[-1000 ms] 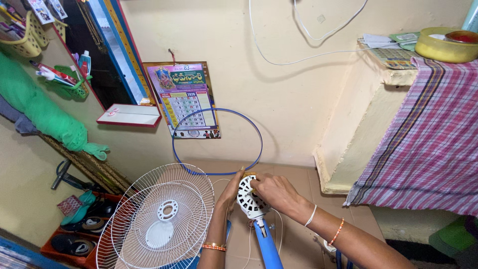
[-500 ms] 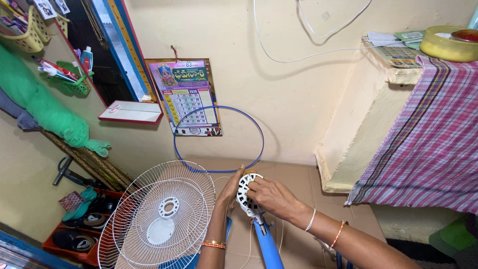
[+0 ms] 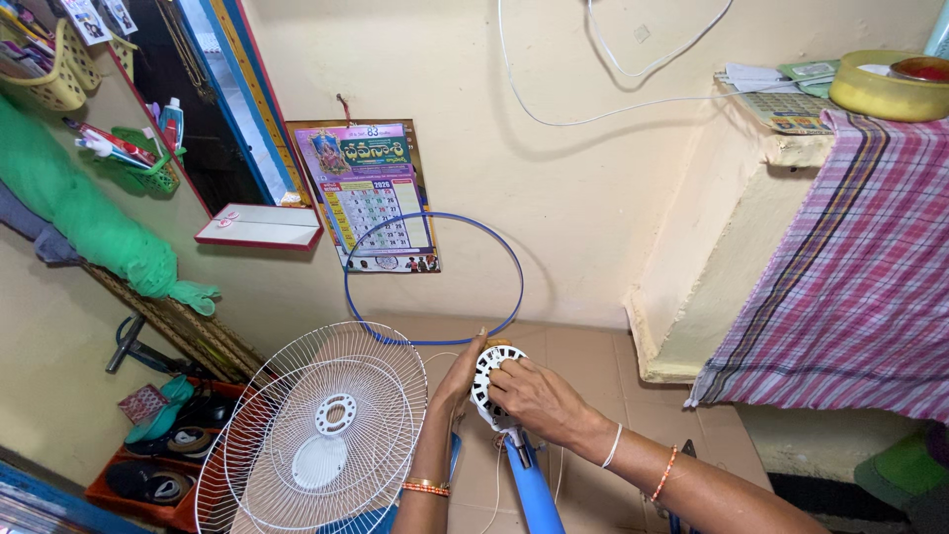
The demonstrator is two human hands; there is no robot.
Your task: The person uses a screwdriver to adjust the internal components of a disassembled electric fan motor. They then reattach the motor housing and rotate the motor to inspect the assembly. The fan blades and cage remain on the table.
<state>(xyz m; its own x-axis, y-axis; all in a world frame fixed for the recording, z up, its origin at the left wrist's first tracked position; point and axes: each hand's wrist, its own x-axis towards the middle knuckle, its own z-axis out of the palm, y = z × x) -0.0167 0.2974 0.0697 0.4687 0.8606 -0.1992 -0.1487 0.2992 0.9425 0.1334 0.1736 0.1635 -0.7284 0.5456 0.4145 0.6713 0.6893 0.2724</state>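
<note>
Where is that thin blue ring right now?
The blue ring leans against the wall on the floor, just right of the calendar and behind the white fan guard, slightly above both hands.

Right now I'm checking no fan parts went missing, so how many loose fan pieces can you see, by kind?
Wire grille: 1
Blue ring: 1
White slotted motor cover, held between the left hand and right hand: 1
Blue stand pole: 1
Total: 4
</note>
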